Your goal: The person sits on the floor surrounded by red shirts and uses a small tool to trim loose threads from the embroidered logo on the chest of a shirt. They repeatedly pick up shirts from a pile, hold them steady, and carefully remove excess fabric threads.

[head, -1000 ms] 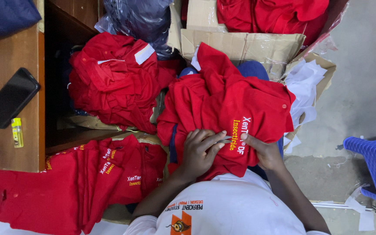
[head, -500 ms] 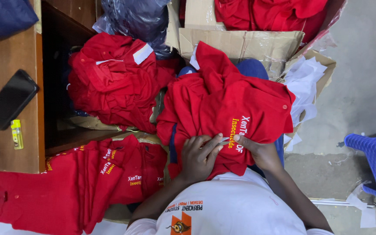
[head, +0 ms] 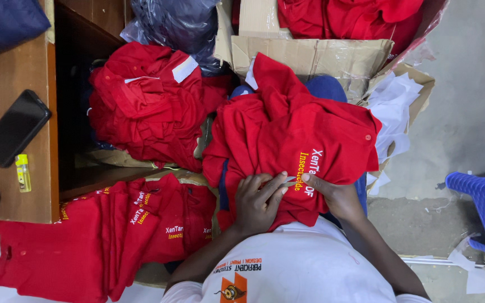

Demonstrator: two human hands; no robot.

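Note:
A red polo shirt (head: 287,129) with yellow and white lettering lies bunched on my lap. My left hand (head: 258,201) rests flat on it just left of the lettering, with its fingers spread. My right hand (head: 335,196) is at the lower edge of the lettering and pinches what looks like a small grey cutting tool (head: 290,180), whose tip points toward my left fingertips. Most of the tool is hidden in the hand. A stack of flattened red shirts (head: 102,241) with the same lettering lies to my left.
A loose heap of red shirts (head: 147,112) fills the space under the wooden desk (head: 7,73), which carries a black phone (head: 15,128) and a small yellow lighter (head: 23,172). A cardboard box (head: 315,56) holds more red shirts. A blue plastic stool (head: 484,210) stands at right.
My left hand's fingers have slid a little to the right toward the lettering. My right hand stays at the print, and the shirt has hardly moved.

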